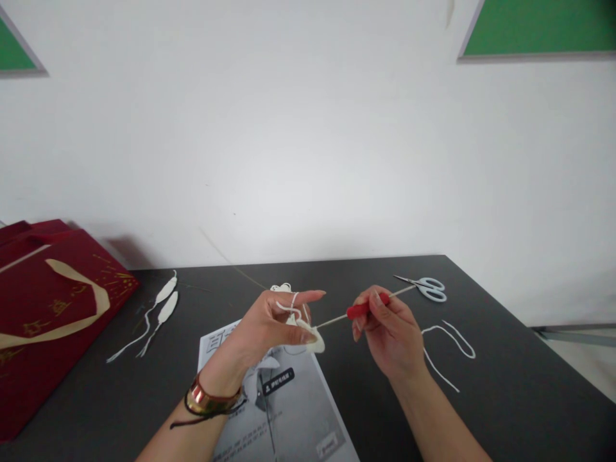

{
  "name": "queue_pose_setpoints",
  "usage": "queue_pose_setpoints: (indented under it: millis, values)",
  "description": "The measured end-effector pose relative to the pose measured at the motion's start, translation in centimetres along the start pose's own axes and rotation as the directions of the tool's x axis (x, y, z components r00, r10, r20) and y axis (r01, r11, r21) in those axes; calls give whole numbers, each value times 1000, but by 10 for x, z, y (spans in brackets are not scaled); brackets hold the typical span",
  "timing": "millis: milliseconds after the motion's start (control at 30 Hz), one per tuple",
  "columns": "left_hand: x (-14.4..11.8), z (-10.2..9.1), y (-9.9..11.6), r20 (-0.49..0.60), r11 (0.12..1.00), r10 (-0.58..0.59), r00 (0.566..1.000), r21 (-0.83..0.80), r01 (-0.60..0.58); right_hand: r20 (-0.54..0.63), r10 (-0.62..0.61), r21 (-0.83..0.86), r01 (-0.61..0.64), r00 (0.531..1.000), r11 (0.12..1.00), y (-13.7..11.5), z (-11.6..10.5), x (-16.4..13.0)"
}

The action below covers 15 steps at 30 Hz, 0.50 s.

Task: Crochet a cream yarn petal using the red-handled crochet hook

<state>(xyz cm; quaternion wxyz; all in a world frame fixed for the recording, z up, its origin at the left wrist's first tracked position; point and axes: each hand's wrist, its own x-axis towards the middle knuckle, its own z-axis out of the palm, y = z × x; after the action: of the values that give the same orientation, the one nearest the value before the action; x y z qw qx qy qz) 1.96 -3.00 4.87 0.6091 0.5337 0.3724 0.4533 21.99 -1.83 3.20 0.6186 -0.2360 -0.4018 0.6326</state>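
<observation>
Between the thumb and fingers of my left hand (274, 324) is a small white crochet piece (315, 340). White yarn (287, 309) loops over that hand, whose index finger points out to the right. My right hand (389, 327) grips a crochet hook (359, 310) by its red handle. The thin shaft reaches left, and its tip meets the crochet piece at my left thumb; the very end is hidden there. A bit of white yarn (280, 287) shows behind my left hand.
A printed sheet (308, 410) lies under my left hand on the dark table (486, 295). Scissors (428, 289) and a loose yarn piece (462, 343) lie at right. Two white leaf-shaped crochet pieces (167, 307) with tails lie at left, by a red gift bag (72, 256). Behind stands a white wall.
</observation>
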Motion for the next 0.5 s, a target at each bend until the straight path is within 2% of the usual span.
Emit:
queue_pose_setpoints:
  millis: [67,133,233,300,367,500]
  values:
    - [1,0,-3,-24,999,32,999,-2,-32,-41,108,93,-104,993,990,4,2,2]
    - [2,2,-6,-66,992,125,990,43,-122,-57,201,181,-188,978,965,8,2,3]
    - [5,8,-12,-156,937,323,933,191,-292,-68,319,287,-288,945,914,13,3,4]
    - [6,14,-15,-209,901,403,891,260,-346,-77,367,328,-324,927,887,15,4,5]
    - [7,19,-19,-260,899,419,870,256,-356,-83,389,350,-339,917,873,16,5,4]
    - [9,25,-29,-365,928,373,853,135,-348,-90,394,380,-334,915,863,18,7,3]
